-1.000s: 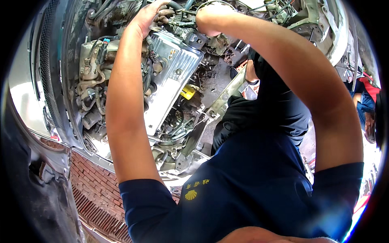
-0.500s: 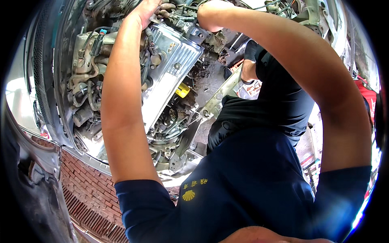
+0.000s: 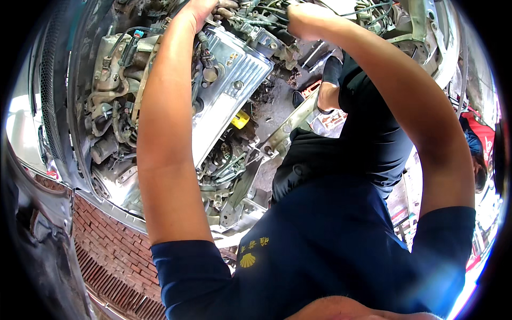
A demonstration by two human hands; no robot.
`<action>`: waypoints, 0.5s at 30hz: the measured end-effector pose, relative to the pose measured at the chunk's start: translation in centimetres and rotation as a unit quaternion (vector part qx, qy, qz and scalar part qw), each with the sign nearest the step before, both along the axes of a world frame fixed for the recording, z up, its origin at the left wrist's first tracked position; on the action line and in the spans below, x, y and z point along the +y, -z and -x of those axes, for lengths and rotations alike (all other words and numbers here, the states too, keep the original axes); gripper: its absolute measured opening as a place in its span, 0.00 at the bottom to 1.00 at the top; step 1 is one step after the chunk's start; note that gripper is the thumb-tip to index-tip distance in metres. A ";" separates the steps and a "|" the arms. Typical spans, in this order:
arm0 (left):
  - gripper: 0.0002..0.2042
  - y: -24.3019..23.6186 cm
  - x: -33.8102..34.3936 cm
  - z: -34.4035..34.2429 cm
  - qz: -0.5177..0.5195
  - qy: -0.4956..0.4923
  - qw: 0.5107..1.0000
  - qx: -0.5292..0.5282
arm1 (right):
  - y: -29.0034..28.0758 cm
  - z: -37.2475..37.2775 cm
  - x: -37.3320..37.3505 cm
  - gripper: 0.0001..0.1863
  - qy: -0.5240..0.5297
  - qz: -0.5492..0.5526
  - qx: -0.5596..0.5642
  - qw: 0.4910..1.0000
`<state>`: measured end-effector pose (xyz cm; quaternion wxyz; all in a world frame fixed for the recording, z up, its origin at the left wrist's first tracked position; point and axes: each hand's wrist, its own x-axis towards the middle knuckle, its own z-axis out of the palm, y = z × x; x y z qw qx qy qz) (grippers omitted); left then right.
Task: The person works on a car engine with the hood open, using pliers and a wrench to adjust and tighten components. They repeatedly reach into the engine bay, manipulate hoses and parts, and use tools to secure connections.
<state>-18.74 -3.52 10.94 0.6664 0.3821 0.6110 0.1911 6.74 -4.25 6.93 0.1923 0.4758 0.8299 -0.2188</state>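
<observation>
At the top edge, my left hand [image 3: 204, 10] is over the far end of a silver ribbed engine cover [image 3: 234, 69], among hoses and wiring. Its dirt-darkened fingers are curled, and whatever they grip is cut off by the frame edge. My right hand [image 3: 308, 21] is closed in a fist farther right, beside dark cables and the metal housing [image 3: 264, 40] at the cover's far corner. Its fingertips are hidden under the hand, so I cannot make out what is in them. Both arms reach forward across the engine bay.
Pipes and a blue-tipped connector [image 3: 138, 34] lie left of my left arm. A yellow cylindrical part [image 3: 240, 119] sits beside the cover. A pale metal crossbar [image 3: 290, 125] runs in front of my legs. Red bricks [image 3: 114, 229] pave the lower left. Red fabric [image 3: 478, 128] shows far right.
My right hand has moved right, away from the housing at the cover's far corner. My left hand stays near the cover's far end. The whole view has shifted slightly.
</observation>
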 end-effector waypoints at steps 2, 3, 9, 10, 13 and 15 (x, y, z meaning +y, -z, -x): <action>0.21 -1.5 -1.0 -2.3 -0.017 -0.022 0.999 0.030 | 1.2 -3.5 2.0 0.12 -0.280 -0.060 0.101 0.953; 0.20 -1.7 -1.0 -2.5 -0.024 -0.020 0.999 0.040 | 0.8 -3.8 2.1 0.12 -0.280 -0.061 0.100 0.953; 0.19 -0.3 -0.7 -0.8 -0.021 -0.040 0.998 -0.053 | -3.9 -2.7 0.6 0.23 0.024 -0.036 0.051 0.998; 0.19 -0.2 -0.6 -1.1 -0.034 -0.027 0.998 -0.046 | -3.6 -2.4 0.7 0.23 0.038 0.001 0.141 0.989; 0.22 -0.7 0.0 -0.9 0.028 -0.006 0.999 -0.046 | -3.2 -3.6 0.8 0.19 0.039 0.101 0.181 0.978; 0.28 1.0 -0.5 1.2 -0.024 -0.065 0.998 -0.006 | -4.0 -2.2 0.0 0.18 0.030 0.111 0.187 0.975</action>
